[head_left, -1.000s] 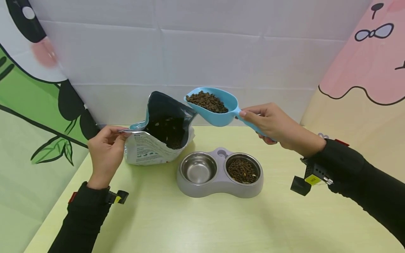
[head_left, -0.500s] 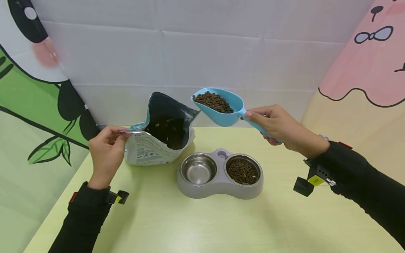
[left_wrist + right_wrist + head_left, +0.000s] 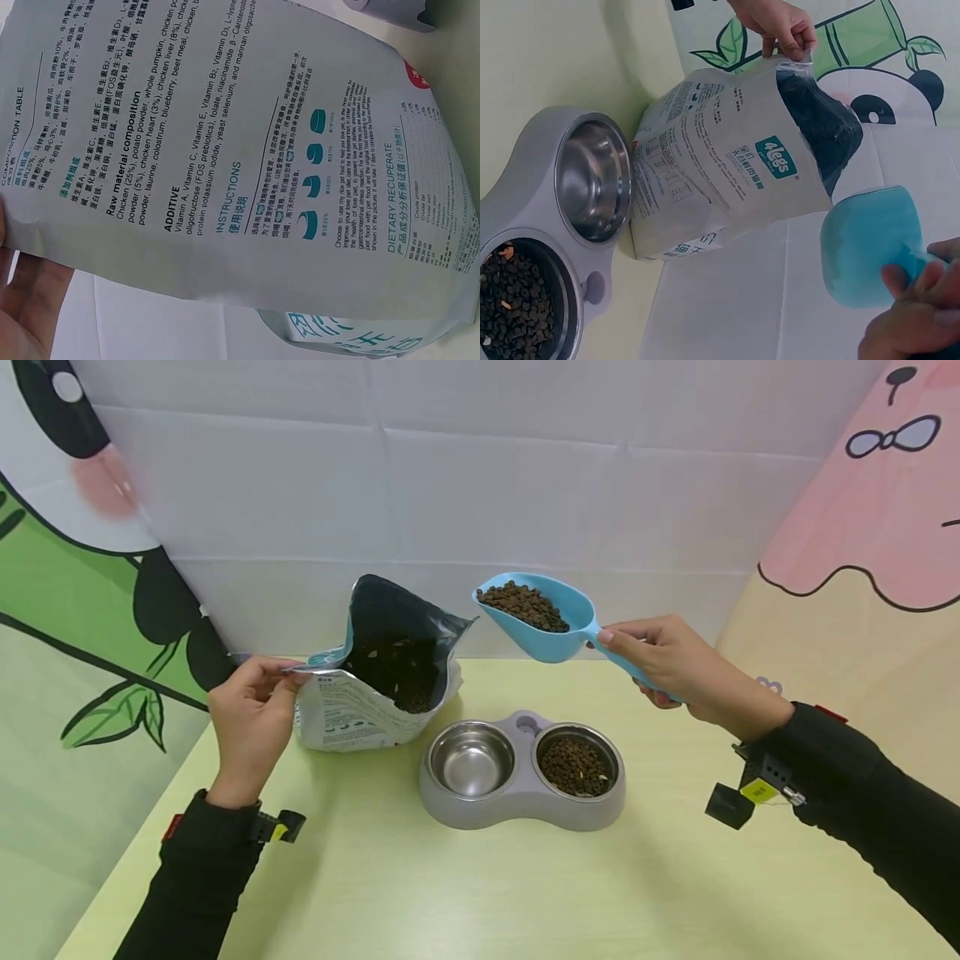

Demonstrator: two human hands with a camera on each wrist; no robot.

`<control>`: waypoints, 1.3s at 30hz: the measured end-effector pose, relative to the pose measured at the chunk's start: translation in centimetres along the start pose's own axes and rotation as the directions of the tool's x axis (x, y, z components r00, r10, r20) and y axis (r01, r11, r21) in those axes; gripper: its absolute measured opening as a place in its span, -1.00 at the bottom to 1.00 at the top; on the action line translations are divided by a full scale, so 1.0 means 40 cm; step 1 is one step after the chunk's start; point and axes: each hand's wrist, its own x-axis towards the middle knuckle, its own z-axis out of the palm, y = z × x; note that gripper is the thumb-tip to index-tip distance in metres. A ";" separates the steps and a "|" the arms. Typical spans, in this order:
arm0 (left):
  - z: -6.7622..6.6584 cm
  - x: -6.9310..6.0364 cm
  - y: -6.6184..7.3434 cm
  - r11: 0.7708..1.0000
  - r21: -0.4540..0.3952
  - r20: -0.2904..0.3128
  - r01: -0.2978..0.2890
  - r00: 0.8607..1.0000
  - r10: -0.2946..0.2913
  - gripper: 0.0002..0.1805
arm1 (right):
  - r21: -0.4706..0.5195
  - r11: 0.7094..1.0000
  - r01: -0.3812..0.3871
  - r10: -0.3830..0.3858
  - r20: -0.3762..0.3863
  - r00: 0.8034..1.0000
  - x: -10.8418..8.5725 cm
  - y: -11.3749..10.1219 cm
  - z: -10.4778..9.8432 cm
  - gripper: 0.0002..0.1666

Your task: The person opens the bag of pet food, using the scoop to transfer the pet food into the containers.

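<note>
1. Blue scoop point(image 3: 551, 647), loaded with kibble point(image 3: 525, 604), is held up by the right hand point(image 3: 663, 662), fingers wrapped on its handle. Long axis: lip to upper left, handle to lower right.
2. Key relation: scoop sits above and beyond the twin-bowl stand point(image 3: 517, 807), its lip just beside the right corner of the pet-food bag point(image 3: 348, 714). Right hand is the nearer to the stand.
3. Left hand point(image 3: 253, 718) pinches the bag's left edge; mouth gapes.
4. Right steel bowl point(image 3: 536, 752) holds kibble; left steel bowl point(image 3: 471, 768) shows bare metal.
5. Head view alone shows the scoop's load and the bag's dark interior. Right wrist view gives the scoop's underside and the "4legs" label point(image 3: 778, 157). Left wrist view: small-print panel point(image 3: 202, 187); pinch mostly out of frame.
</note>
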 end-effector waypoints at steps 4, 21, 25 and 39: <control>-0.001 0.001 0.002 1.000 0.004 0.005 0.018 1.000 -0.018 -0.90 | 0.009 1.000 -0.015 0.015 0.010 1.000 0.002 0.023 -0.002 -0.47; -0.004 0.000 0.005 0.999 -0.006 0.012 0.045 0.999 -0.045 -0.89 | 0.015 0.999 -0.028 0.028 0.034 0.999 0.013 0.080 -0.002 -0.45; -0.005 0.000 0.004 0.999 -0.002 0.014 0.049 0.999 -0.049 -0.89 | 0.012 0.999 -0.048 0.048 0.037 0.998 0.013 0.094 -0.003 -0.45; 0.000 -0.002 0.002 0.999 -0.012 0.021 0.034 0.999 -0.034 -0.89 | 0.002 0.998 -0.055 0.055 0.094 0.994 0.021 0.155 0.021 -0.50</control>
